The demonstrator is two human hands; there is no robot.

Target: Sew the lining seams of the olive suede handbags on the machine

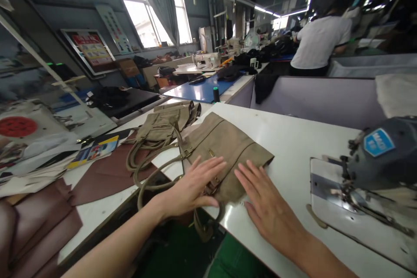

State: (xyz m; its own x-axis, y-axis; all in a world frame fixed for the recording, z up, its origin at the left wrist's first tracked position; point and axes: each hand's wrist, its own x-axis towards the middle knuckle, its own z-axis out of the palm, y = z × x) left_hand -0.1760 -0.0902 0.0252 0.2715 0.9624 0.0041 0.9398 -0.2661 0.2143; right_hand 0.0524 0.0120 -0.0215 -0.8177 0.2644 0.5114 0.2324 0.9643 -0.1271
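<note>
The bag (239,145) lies on the surface (286,139), long axis roughly ten-to-four; the left hand (192,184), nearer, spreads open over its seven-o'clock side; the right hand (272,202), also open, meets its five-o'clock edge.

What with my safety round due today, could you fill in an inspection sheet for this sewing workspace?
Surface: white tabletop, glossy, with light reflections.
Work pieces: olive-tan bag lying flat, its handles toward the left; similar bags piled beyond it.
Clutter: brown sheet material and a yellow-and-blue booklet at the left.
Hands: left hand open, over the bag; right hand open, fingertips at the bag's near side; neither grips anything.
Cables: nothing seen.
Surroundings: dark machine head at the right; person in a white top farther back; lit ceiling lamps.
</note>
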